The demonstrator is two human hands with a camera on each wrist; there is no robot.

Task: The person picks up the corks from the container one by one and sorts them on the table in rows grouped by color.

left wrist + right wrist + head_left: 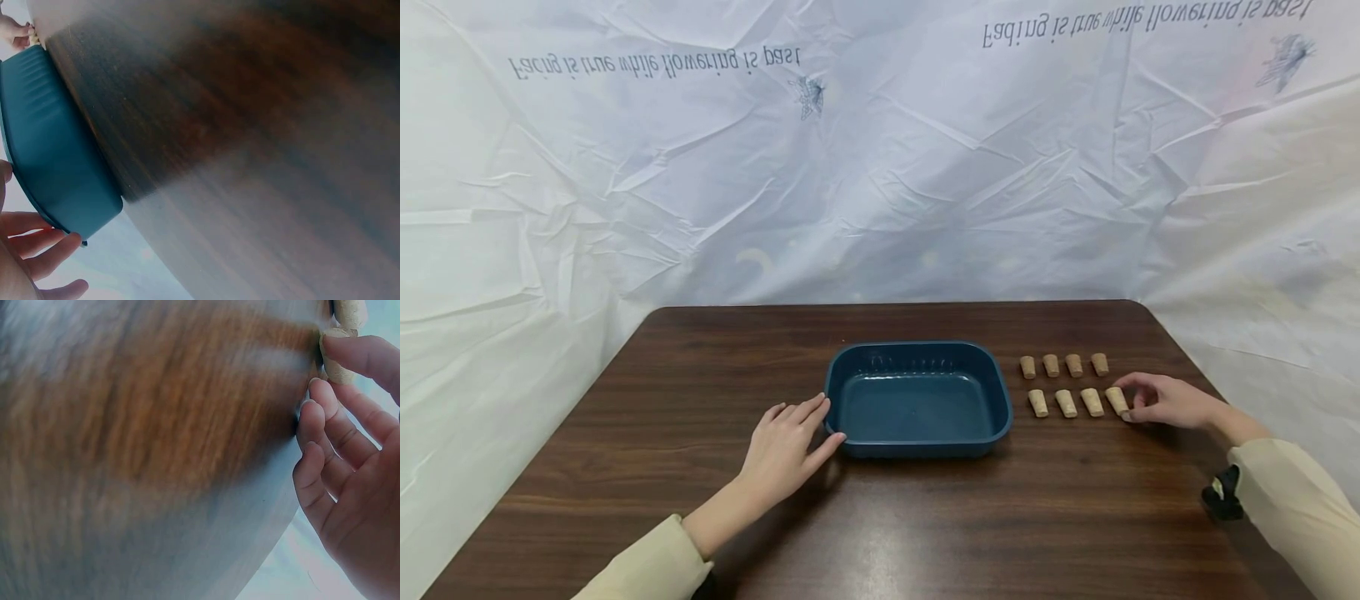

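Note:
My right hand (1168, 400) pinches a tapered cork stopper (1117, 401) between thumb and index finger, at the right end of the nearer of two rows. In the right wrist view the same cork stopper (339, 370) shows between thumb and index finger, the other fingers loosely bent. A dark blue rectangular basin (913, 408) stands on the table with nothing in it. At its left rim rests my left hand (782, 454), fingers extended and spread. From the left wrist view, these fingertips (72, 240) touch the rim of the basin (56, 137).
Several more cork stoppers (1065, 404) stand in two rows right of the basin, the back row (1052, 365) darker in tone. All are on a dark brown wooden table (925, 525). A creased white printed sheet (880, 167) hangs behind and beside it.

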